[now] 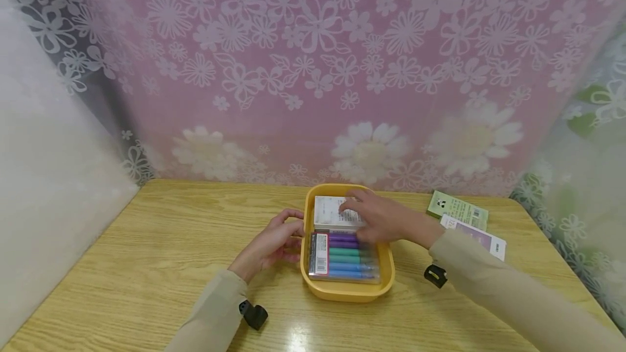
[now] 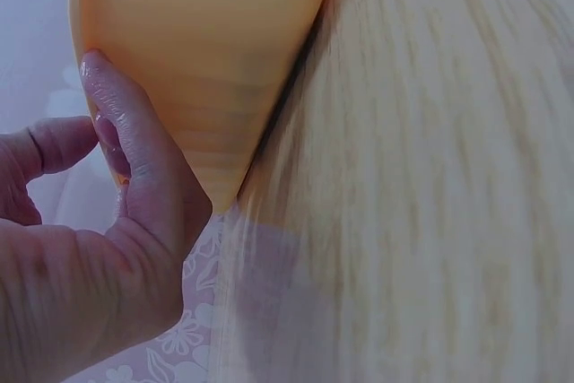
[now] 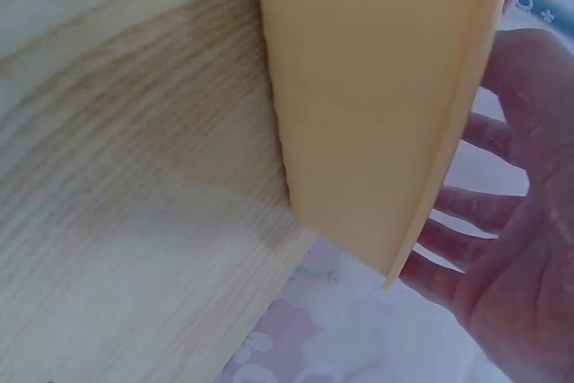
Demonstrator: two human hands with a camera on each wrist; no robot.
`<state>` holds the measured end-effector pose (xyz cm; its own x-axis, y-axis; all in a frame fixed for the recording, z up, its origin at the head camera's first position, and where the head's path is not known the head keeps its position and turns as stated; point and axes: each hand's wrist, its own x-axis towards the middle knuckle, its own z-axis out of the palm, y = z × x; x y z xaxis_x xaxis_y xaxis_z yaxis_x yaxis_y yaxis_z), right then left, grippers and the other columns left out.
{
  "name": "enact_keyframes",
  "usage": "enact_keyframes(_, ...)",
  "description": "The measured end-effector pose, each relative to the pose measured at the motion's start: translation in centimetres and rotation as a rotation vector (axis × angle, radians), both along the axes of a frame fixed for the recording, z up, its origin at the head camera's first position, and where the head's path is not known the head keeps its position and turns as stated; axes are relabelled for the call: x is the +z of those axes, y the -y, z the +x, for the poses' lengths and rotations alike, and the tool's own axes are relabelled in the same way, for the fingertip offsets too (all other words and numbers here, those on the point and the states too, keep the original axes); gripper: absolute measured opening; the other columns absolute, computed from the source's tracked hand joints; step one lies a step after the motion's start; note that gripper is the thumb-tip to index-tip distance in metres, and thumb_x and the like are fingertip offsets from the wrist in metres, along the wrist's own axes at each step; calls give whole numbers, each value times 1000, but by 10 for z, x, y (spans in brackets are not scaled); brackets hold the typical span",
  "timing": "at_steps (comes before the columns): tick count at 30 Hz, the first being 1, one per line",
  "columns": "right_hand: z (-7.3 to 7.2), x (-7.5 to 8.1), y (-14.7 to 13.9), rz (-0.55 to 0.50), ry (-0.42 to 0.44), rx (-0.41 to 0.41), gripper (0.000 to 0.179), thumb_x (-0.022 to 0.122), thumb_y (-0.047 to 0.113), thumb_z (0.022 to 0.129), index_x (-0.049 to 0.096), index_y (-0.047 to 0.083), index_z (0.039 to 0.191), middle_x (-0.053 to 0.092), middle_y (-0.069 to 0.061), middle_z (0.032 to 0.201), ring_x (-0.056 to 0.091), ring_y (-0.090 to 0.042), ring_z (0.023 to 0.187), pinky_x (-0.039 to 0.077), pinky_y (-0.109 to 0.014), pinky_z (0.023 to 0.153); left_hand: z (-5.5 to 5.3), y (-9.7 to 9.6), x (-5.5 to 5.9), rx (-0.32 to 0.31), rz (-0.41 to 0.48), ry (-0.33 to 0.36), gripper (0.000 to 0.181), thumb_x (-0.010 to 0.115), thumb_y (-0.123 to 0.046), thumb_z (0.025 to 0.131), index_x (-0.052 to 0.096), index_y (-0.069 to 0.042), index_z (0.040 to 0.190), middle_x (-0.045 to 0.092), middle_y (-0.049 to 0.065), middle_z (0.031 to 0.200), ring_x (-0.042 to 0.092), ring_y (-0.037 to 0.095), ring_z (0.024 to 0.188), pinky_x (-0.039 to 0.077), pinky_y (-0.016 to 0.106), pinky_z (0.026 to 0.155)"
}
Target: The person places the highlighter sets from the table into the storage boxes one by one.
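A yellow plastic bin (image 1: 347, 293) stands on the table. Inside, at the far end, lies a white box (image 1: 326, 212) with small print. A clear pack of colored markers (image 1: 344, 257), purple, green and blue, fills the near end. My left hand (image 1: 274, 240) holds the bin's left side, its index finger along the outer wall and its thumb at the rim in the left wrist view. My right hand (image 1: 379, 216) reaches over the right rim, fingers spread and slightly bent over the white box, thumb by the upper edge of the marker pack.
To the right of the bin lie a green box with a panda picture (image 1: 457, 209) and a white and purple packet (image 1: 481, 239), partly behind my right forearm. The wooden table (image 1: 195, 232) ends at a pink floral curtain (image 1: 274, 124) behind.
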<state>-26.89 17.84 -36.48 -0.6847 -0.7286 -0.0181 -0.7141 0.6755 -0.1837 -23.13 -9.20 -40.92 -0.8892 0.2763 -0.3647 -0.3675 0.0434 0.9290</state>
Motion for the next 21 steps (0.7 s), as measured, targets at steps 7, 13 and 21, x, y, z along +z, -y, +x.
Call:
enact_keyframes(7, 14, -6, -9, -41, -230, 11, 61, 72, 46, 88, 60, 11, 137, 53, -20, 146, 56, -40, 130, 52, -57, 102, -1, -1, -1, 0, 11, 5, 49, 56, -14, 87, 46, -14, 135, 61, 4, 95, 53, 11, 67, 54, 25, 53)
enact_keyframes(13, 26, -11, -16, -32, -346, -52, 64, 68, 58, 87, 61, 16, 135, 56, -18, 145, 57, -40, 127, 54, -61, 95, -2, -1, -1, 7, 7, 5, 48, 56, -14, 87, 47, -15, 134, 61, 5, 96, 54, 12, 67, 54, 25, 53)
enact_keyframes(21, 41, -16, -24, -40, -376, -122, 62, 69, 55, 88, 62, 20, 138, 57, -17, 145, 53, -44, 132, 48, -68, 99, 0, 0, -1, 5, 1, -4, 47, 56, -14, 87, 48, -15, 133, 61, 3, 93, 56, 11, 67, 54, 25, 53)
